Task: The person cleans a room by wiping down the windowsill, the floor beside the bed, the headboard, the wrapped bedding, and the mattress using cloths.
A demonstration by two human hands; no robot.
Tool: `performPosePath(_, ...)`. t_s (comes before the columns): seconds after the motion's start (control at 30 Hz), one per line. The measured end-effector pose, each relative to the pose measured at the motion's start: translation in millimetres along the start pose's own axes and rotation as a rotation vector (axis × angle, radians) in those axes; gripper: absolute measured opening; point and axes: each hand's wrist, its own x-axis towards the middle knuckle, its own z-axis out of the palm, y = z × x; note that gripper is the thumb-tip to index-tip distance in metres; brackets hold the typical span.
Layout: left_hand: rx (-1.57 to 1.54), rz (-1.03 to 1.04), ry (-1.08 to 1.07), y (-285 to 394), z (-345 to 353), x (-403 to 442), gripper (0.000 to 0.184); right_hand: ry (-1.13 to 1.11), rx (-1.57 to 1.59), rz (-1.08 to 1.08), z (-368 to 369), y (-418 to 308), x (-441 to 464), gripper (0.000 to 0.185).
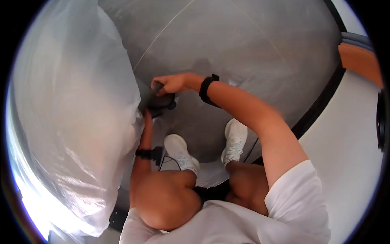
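2 white shoes (178, 147); 2 black wrist straps (206, 90); 1 plastic cover (77, 101); 2 forearms (235, 97)

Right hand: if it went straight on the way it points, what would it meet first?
Likely the grey-green surface just beyond the fingertips of the right hand, with the translucent plastic behind or beside it. One view; depth there is unclear.

The grey floor (243, 32) is crossed by a thin pale line (165, 28) and bordered on the right by a dark strip (319, 106), beyond which a white surface (345, 134) is seen. An orange block (359, 62) is overlain by grey layers (357, 40); below, a black object (380, 122) is partly cut off.
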Motion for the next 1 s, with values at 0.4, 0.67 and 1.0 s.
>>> performPosePath(0.4,1.064,0.241,-0.407,135.2,14.9,-164.9,0.056,-0.192,-0.610,0.099,-23.8,-34.7,-211.9,0.068)
performPosePath(0.67,1.248,0.815,-0.667,255.3,148.8,-275.5,0.034,0.010,-0.059,0.530,-25.7,-96.3,-392.7,0.088)
performPosePath(1.0,1.709,0.899,-0.215,398.6,188.5,-224.0,0.042,0.946,-0.091,0.082,17.5,-127.3,-455.2,0.060)
